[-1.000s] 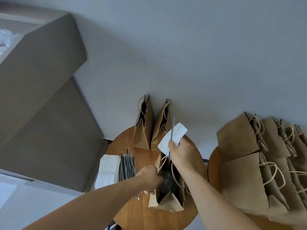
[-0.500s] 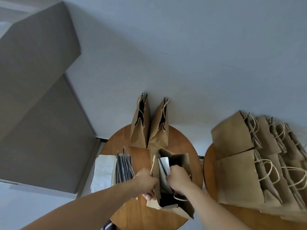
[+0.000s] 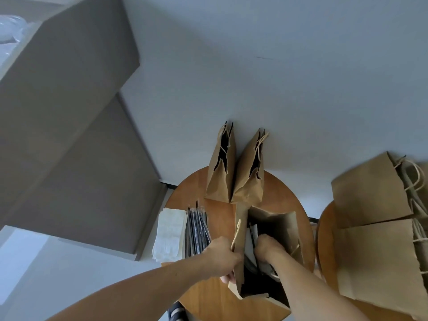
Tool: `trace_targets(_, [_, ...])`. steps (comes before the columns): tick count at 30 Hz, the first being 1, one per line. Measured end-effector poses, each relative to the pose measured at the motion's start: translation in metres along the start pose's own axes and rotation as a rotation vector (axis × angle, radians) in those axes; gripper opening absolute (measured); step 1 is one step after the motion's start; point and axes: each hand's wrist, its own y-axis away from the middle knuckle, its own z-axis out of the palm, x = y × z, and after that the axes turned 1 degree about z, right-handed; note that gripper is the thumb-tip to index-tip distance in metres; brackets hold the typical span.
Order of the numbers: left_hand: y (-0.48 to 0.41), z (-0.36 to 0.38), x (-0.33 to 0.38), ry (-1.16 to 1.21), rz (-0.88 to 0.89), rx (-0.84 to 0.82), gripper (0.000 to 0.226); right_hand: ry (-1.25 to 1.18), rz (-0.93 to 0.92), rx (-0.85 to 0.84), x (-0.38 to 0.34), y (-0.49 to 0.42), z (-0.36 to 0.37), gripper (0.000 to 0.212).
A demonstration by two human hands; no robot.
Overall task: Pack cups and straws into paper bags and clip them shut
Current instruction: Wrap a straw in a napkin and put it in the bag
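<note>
An open brown paper bag [image 3: 275, 224] stands on the round wooden table [image 3: 220, 295]. My left hand [image 3: 222, 259] grips the bag's left wall near its rim. Reaching inside the bag, my right hand [image 3: 266, 247] holds a black straw [image 3: 252, 235] and a white paper [image 3: 254, 230] down in it. A dark cup shows dimly at the bottom of the bag. Several wrapped black straws [image 3: 196, 230] lie to the left, beside a stack of white paper napkins [image 3: 170, 235].
Two upright paper bags [image 3: 236, 174] stand at the table's far edge against the white wall. Several paper bags [image 3: 379, 228] lie stacked on a second round table at right. A large grey cabinet [image 3: 69, 135] rises at left.
My right hand has carried the straw and white paper from above the bag down into it. The left hand has kept its grip on the bag wall.
</note>
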Motion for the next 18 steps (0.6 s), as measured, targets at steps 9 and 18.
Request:
trace_targets(9, [-0.001,0.004,0.007,-0.015,0.007,-0.015,0.026,-0.366,-0.04,-0.21,0.009,0.007,-0.031,0.015])
trace_targets(18, [-0.001,0.011,0.009,-0.044,0.006,-0.009,0.025,-0.003,-0.037,-0.007,0.009,-0.008,-0.004,0.022])
